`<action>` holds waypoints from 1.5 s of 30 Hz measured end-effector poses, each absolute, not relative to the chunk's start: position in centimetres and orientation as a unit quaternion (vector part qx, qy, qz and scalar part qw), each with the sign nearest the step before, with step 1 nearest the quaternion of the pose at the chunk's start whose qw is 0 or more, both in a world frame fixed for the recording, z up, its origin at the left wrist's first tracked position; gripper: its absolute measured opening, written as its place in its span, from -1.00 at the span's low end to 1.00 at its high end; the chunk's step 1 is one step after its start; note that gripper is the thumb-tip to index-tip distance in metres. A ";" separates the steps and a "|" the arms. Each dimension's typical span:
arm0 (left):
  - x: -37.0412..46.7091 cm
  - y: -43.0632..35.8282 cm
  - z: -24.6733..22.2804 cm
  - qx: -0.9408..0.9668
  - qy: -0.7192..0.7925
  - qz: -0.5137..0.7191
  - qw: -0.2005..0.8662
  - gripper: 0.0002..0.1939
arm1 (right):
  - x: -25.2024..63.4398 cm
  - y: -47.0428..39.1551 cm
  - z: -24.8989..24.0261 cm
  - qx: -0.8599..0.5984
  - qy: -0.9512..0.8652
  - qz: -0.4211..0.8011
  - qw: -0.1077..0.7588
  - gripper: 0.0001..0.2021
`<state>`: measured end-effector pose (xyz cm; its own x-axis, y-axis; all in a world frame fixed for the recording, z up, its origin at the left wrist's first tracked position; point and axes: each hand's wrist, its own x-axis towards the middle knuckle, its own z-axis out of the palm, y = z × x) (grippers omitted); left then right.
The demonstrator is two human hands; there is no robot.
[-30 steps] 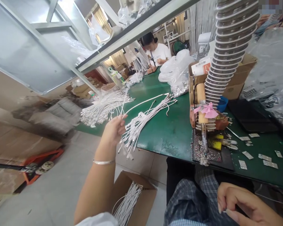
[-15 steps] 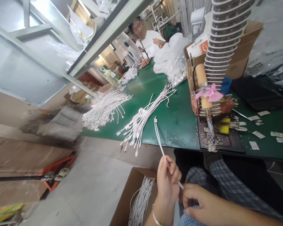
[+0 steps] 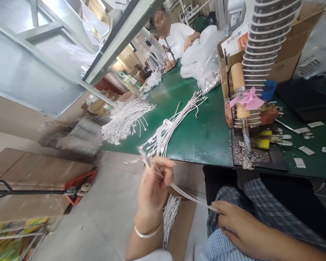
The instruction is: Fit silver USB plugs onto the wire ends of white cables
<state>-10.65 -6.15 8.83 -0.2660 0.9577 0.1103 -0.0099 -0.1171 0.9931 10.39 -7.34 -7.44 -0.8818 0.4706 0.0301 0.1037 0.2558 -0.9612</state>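
A white cable (image 3: 188,195) runs taut between my two hands over the floor in front of the bench. My left hand (image 3: 153,186), a white bangle at its wrist, is closed on one end, and blurred cable ends stick out beyond the fingers. My right hand (image 3: 235,219) pinches the other end above my lap. Just past my left hand, a loose bunch of white cables (image 3: 174,125) lies across the edge of the green bench (image 3: 206,141). Below the hands stands a cardboard box (image 3: 186,224) with more white cables (image 3: 170,217) in it.
A soldering iron (image 3: 244,108) with a pink ribbon is fixed upright at the right, beside a ribbed hose (image 3: 263,47). A larger cable pile (image 3: 125,121) lies on the left of the bench. Across it sits a person (image 3: 176,38). A pallet truck (image 3: 80,188) stands at left.
My left hand has moved left along the cable, away from my right hand, and more cable shows between them. My right hand has shifted slightly right. The view has tilted a little.
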 end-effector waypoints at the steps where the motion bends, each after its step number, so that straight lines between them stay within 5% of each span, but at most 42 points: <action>1: -10.1 -6.6 8.0 0.454 0.534 0.580 0.414 -0.55 | 11.2 -6.9 -6.9 -0.186 -0.786 0.569 0.154 -0.83; 4: -8.0 -7.3 4.7 0.472 0.551 0.509 0.464 -0.49 | 14.9 -5.5 -4.9 -0.218 -0.789 0.549 0.171 -0.85; 12: -0.9 -7.3 -1.6 0.549 0.485 0.405 0.546 -0.50 | 20.7 -4.6 -2.4 -0.394 -0.565 0.570 0.448 -0.88; 15: -0.2 -7.3 -2.4 0.555 0.466 0.388 0.569 -0.53 | 19.9 -4.2 -2.6 -0.369 -0.548 0.603 0.447 -0.71; 23: -1.5 -6.7 -1.9 0.570 0.472 0.390 0.549 -0.57 | 18.8 -2.2 -2.4 -0.294 -0.628 0.545 0.472 -0.93; 29: -2.2 -5.2 -1.2 0.630 0.460 0.333 0.529 -0.72 | 19.7 -1.4 -2.2 -0.289 -0.674 0.497 0.463 -0.81; 45: -1.9 -4.5 -2.0 0.551 0.453 0.419 0.562 -0.86 | 18.6 -1.5 -2.0 -0.304 -0.779 0.349 0.422 -0.82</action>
